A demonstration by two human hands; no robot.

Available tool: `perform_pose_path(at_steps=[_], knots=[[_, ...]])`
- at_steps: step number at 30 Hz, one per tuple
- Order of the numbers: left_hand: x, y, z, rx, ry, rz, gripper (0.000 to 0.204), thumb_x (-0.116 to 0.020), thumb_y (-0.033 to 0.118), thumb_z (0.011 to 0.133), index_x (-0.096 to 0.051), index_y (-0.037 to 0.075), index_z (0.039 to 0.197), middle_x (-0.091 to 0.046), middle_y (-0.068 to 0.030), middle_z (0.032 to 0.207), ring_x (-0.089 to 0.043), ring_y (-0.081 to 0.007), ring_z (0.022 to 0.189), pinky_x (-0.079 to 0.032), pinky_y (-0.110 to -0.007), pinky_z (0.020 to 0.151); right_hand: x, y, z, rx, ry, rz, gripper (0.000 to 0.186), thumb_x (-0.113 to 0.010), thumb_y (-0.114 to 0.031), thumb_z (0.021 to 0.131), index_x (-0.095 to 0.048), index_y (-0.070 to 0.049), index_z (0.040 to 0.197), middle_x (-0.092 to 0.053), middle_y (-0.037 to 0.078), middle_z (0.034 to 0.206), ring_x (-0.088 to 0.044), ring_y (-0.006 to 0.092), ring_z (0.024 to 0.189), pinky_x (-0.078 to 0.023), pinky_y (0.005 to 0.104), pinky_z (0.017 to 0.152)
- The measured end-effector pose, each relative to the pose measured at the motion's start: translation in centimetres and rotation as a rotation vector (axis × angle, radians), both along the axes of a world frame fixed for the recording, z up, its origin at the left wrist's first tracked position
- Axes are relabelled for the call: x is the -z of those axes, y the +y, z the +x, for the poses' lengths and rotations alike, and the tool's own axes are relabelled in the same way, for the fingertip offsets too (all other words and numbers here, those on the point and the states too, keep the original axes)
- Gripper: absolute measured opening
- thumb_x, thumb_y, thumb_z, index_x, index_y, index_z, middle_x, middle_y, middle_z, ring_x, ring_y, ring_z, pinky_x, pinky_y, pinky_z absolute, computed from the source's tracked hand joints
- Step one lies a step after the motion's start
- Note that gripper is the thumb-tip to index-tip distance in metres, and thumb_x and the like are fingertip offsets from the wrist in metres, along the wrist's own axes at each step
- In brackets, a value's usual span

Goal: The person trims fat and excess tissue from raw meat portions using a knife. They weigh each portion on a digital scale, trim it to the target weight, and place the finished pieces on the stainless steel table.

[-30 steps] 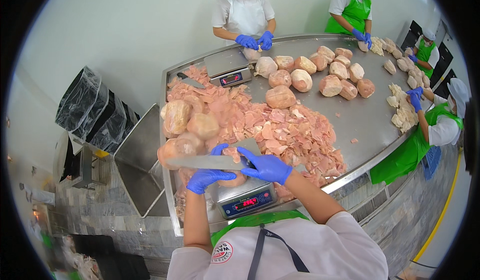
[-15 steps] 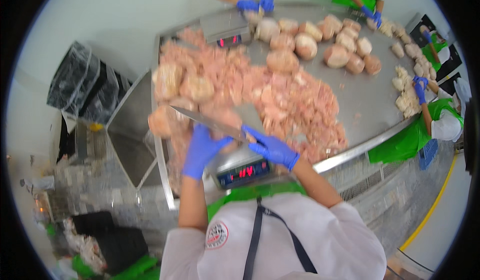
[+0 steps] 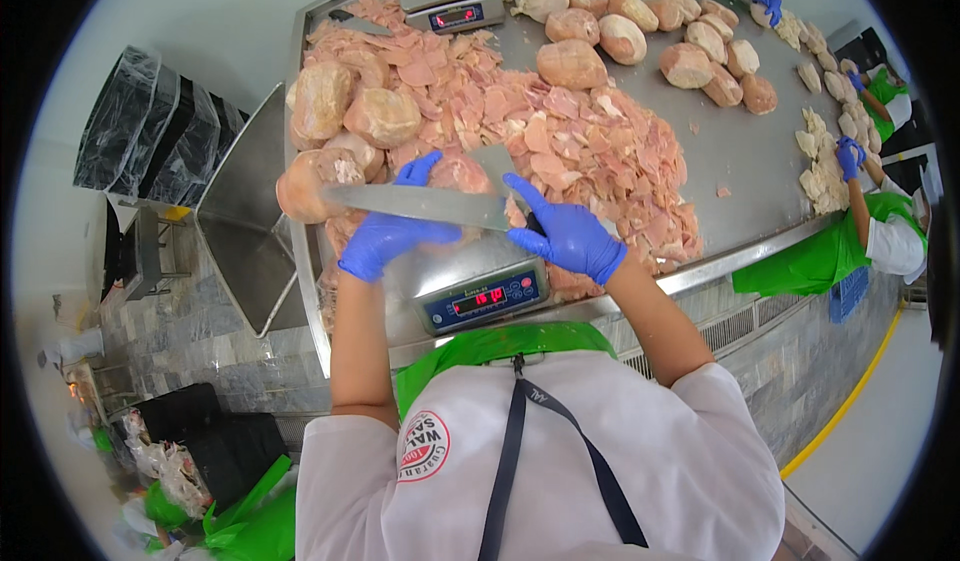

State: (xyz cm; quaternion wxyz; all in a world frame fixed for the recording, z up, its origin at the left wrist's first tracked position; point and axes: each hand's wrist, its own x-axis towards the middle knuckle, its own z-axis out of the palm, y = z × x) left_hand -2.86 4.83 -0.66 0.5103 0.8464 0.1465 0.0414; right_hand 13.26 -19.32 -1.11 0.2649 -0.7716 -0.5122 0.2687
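My right hand (image 3: 570, 236), blue-gloved, grips the dark handle of a long knife (image 3: 420, 199), whose blade lies horizontally across my left hand (image 3: 385, 246). That blue-gloved left hand curves around a pink meat piece (image 3: 460, 173), partly behind the blade; its exact hold is unclear. Both hands are over a steel scale (image 3: 483, 301) with a red display. To the left sit large rounded meat pieces (image 3: 320, 101). Pink meat slices (image 3: 590, 161) are heaped beside my right hand.
The steel table (image 3: 720, 191) bears rounded meat pieces (image 3: 685, 64), pale scraps (image 3: 820, 161) and another scale (image 3: 450, 16). Co-workers in green aprons (image 3: 790, 271) stand along its right and far sides. A steel bin (image 3: 230, 201) and plastic-wrapped black stack (image 3: 150, 121) are left.
The view has shifted, so the table appears higher. The blade, tilted half a second ago, is level again. My left hand has reached forward around the meat behind the blade.
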Motion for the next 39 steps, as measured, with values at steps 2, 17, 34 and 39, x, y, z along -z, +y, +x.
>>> perform_pose_path(at_steps=[2, 17, 34, 39], knots=[[-0.5, 0.0, 0.2, 0.023, 0.007, -0.011, 0.104, -0.088, 0.028, 0.062, -0.037, 0.009, 0.151, -0.045, -0.0142, 0.145, -0.048, -0.0284, 0.13, -0.041, -0.039, 0.109, -0.9, 1.4, -0.2, -0.023, -0.01, -0.011, 0.079, -0.055, -0.054, 0.095, -0.021, -0.018, 0.157, -0.066, 0.02, 0.079, -0.065, 0.0413, 0.072, -0.051, 0.0489, 0.068], [-1.4, 0.0, 0.8, 0.124, 0.03, -0.095, 0.101, -0.088, 0.021, 0.064, -0.038, 0.007, 0.15, -0.044, -0.011, 0.149, -0.043, -0.0247, 0.136, -0.036, -0.037, 0.113, -1.0, 3.5, 1.9, -0.133, 0.007, 0.053, 0.074, -0.05, -0.056, 0.097, -0.026, -0.018, 0.157, -0.068, 0.023, 0.097, -0.067, 0.0404, 0.087, -0.051, 0.0465, 0.08], [-2.6, 0.4, -0.2, 0.32, 0.114, -0.05, 0.103, -0.09, 0.021, 0.063, -0.038, 0.006, 0.151, -0.043, -0.0115, 0.15, -0.041, -0.0249, 0.137, -0.032, -0.037, 0.116, -0.6, 1.6, 2.8, -0.21, 0.093, -0.042, 0.076, -0.045, -0.064, 0.096, -0.025, -0.023, 0.157, -0.063, 0.025, 0.125, -0.061, 0.0431, 0.114, -0.047, 0.0467, 0.099], [-2.8, 0.2, 0.8, 0.339, 0.145, -0.035, 0.101, -0.09, 0.024, 0.064, -0.04, 0.004, 0.149, -0.044, -0.0144, 0.149, -0.042, -0.0272, 0.138, -0.034, -0.037, 0.115, -1.1, 3.4, 1.1, -0.131, 0.157, 0.102, 0.074, -0.044, -0.062, 0.097, -0.024, -0.025, 0.157, -0.064, 0.026, 0.121, -0.063, 0.0439, 0.109, -0.049, 0.0494, 0.095]])
